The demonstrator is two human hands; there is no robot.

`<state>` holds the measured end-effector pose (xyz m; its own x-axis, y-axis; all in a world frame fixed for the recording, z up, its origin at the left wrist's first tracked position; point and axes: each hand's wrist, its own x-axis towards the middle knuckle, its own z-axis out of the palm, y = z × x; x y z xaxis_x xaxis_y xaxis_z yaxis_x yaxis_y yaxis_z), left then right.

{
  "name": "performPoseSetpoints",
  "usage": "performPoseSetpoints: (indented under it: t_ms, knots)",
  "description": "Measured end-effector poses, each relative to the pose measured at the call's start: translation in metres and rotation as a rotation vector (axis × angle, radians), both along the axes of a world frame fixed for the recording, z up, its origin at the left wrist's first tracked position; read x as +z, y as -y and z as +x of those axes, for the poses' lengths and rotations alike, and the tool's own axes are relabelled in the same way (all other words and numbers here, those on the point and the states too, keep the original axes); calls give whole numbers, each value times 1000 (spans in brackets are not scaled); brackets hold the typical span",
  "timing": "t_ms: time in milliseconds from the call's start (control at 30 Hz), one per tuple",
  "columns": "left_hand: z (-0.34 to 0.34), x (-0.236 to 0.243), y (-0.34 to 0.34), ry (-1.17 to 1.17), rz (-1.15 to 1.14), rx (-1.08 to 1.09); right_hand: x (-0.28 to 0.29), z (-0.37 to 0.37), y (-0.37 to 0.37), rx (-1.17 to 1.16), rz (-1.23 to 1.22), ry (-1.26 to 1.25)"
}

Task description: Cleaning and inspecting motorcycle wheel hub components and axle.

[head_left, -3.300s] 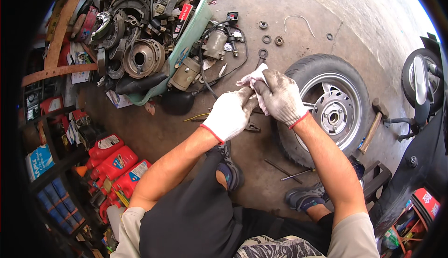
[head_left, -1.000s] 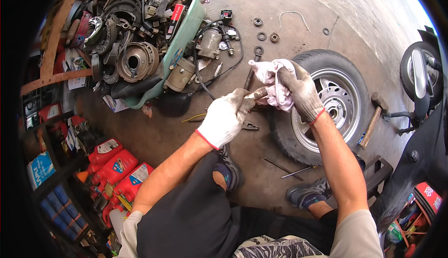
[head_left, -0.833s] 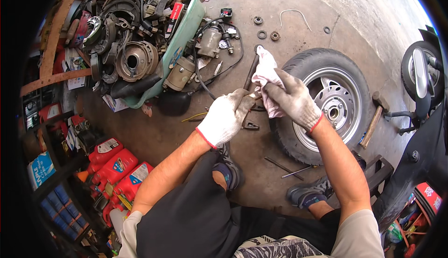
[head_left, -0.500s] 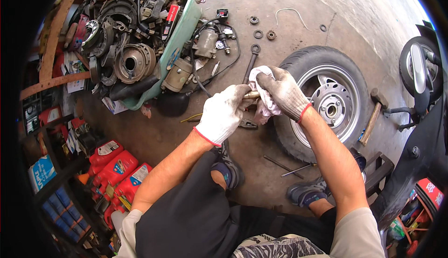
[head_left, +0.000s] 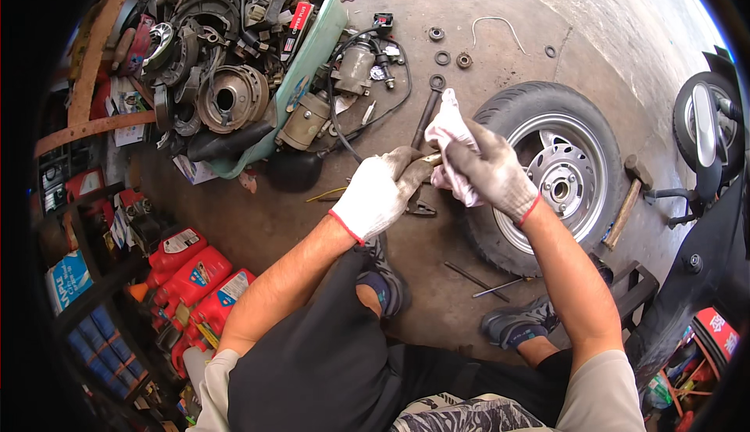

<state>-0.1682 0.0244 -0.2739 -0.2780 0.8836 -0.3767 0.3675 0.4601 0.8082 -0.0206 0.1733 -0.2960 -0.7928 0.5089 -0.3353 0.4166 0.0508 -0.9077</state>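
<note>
My left hand (head_left: 380, 191), in a white knitted glove with a red cuff, is closed around a brass-coloured metal rod or sleeve (head_left: 431, 158); most of it is hidden by the fingers. At its right end, a crumpled pinkish-white rag (head_left: 451, 129) is gripped by my right hand (head_left: 498, 170), in a matching glove with greyed fingers. The rag touches the metal piece, and part of it sticks up above my fingers. Just beyond my right hand lies a wheel with a black tyre (head_left: 539, 96) and silver rim. A long ring-ended wrench (head_left: 428, 112) rests behind the rag.
A green tub (head_left: 332, 22) heaped with greasy brake parts stands at the far left, beside starter motors (head_left: 306, 122) with cables. Bearings (head_left: 464, 60) and rings dot the floor ahead. A hammer (head_left: 627, 201) lies right of the wheel; red jugs (head_left: 205, 274) stand at left.
My right hand has shifted slightly right and down with the rag, whose top now points upward. More of the rag shows beside the metal piece, which my left hand still holds.
</note>
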Motion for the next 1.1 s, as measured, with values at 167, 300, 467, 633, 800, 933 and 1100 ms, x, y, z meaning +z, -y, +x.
performPoseSetpoints:
  t_ms: [167,300,467,633,800,933,1100]
  knots:
    - [6,1,-5,-137,98,-10,2,-9,13,77,563,-182]
    - [15,4,-5,-250,230,-40,3,-23,-1,-55,-108,76]
    - [9,-4,-2,17,117,65,-4,-6,-9,-417,-672,-243]
    - [-1,10,-4,489,-124,86,-14,12,-4,232,888,-483]
    - [6,2,-6,168,-23,16,1,-6,7,144,529,-166]
    - [17,-2,-6,-116,145,16,-13,-15,-9,3,-78,-3]
    - [9,1,-2,-126,44,7,7,-7,-4,-129,-483,-40]
